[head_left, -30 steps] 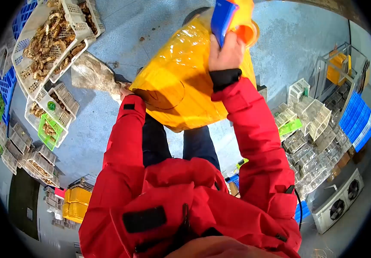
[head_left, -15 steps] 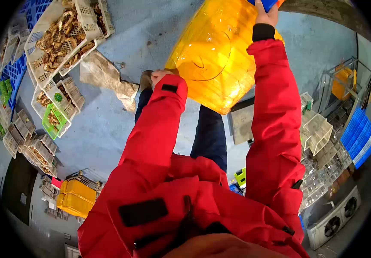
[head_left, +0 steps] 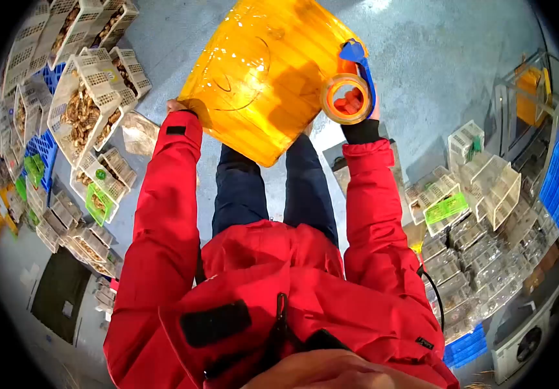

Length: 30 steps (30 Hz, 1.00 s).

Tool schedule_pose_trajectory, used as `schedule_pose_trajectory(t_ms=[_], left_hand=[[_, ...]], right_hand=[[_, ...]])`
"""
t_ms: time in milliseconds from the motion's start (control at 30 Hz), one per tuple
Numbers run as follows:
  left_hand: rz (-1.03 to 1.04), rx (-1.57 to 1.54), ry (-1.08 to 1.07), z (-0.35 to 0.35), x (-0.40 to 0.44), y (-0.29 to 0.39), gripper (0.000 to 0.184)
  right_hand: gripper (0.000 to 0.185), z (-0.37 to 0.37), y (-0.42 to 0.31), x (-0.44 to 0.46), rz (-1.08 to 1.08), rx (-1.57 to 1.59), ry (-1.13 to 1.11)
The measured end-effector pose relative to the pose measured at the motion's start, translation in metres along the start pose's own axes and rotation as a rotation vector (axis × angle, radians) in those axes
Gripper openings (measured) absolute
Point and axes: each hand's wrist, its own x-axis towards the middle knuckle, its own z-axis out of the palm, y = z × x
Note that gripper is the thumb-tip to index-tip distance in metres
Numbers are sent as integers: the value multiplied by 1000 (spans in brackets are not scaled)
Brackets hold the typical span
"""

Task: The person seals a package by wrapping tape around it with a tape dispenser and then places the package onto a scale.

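Note:
A large yellow box (head_left: pixel 260 71), its surface shiny as if covered in clear tape, sits tilted in front of my legs. My left hand (head_left: pixel 175 106) holds its left corner, with the fingers partly hidden by the edge. In my right hand (head_left: pixel 375 111) is a tape dispenser (head_left: pixel 365 61), blue and orange with a roll of tape, at the box's right side. The roll covers most of that hand.
White crates (head_left: pixel 88 107) of brown mushroom-like pieces stand on blue pallets (head_left: pixel 46 155) at the left. More white crates (head_left: pixel 431 194) and stacked clear containers (head_left: pixel 480 272) are on the right, near a metal frame (head_left: pixel 506 97). A pale sack (head_left: pixel 140 133) lies on the floor.
The yellow box has shifted left in view with my left hand still at its corner. My right hand has come down and closer with the tape dispenser, now fully in sight.

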Motion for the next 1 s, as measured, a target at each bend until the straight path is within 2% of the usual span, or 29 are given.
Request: schedule_pose_trajectory(t_ms=[67,100,133,167,200,233,267,333,367,400,467,500,533,600,633,667,700,733,767,867,900,933,1000], left_hand=[[89,133,53,-6,-5,9,34],[195,234,161,-10,-13,14,33],[443,277,260,-17,-30,21,32],[685,225,237,-28,-57,35,32],[972,99,-32,-36,-90,57,26],[786,-192,-393,-31,-131,63,22],[681,-215,-747,-36,-189,81,23],[773,78,-1113,-28,-258,85,40],[556,-54,-1287,-25,-291,84,43],[326,-184,-1444,-22,-317,84,46],[64,-343,-1530,-17,-339,82,49],[86,-259,-1495,-15,-340,79,50],[134,-220,-1504,-15,-341,79,50],[235,-138,-1521,-19,-339,78,51],[187,-27,-1541,-22,-337,84,51],[164,16,-1559,-21,-336,87,52],[141,61,-1578,-17,-334,90,53],[120,105,-1596,-14,-336,93,54],[218,182,-1480,-14,-344,98,51],[697,360,-1295,15,-336,111,44],[452,313,-1339,22,-335,124,40],[159,386,-1421,29,-341,148,44],[-141,463,-1493,46,-352,167,48]], right_hand=[[31,-12,17,-6,-94,-63,389],[24,-10,18,-13,-8,248,215],[24,-15,22,-13,63,457,104],[25,-13,25,-17,114,496,71],[26,-5,28,-20,163,535,37],[27,13,28,-19,285,758,-154],[27,6,39,-20,221,754,-252],[27,9,45,-31,153,712,-136],[26,2,51,-32,173,818,-165],[27,5,56,-46,-15,390,88],[34,1,57,-62,-160,6,214],[38,-1,56,-71,-215,-209,299],[47,9,45,-75,-145,-96,340],[54,17,26,-88,-14,112,211],[58,-7,29,-92,-53,-128,66],[54,-22,24,-93,-65,-661,110],[53,-32,28,-101,-71,-768,138],[53,-10,23,-102,-78,-875,165],[56,-2,20,-101,-85,-777,295],[59,-2,11,-100,-339,-1118,483],[63,-6,8,-100,-457,-1247,497],[63,2,0,-101,-572,-1458,518],[64,10,-11,-104,-578,-1557,557]])
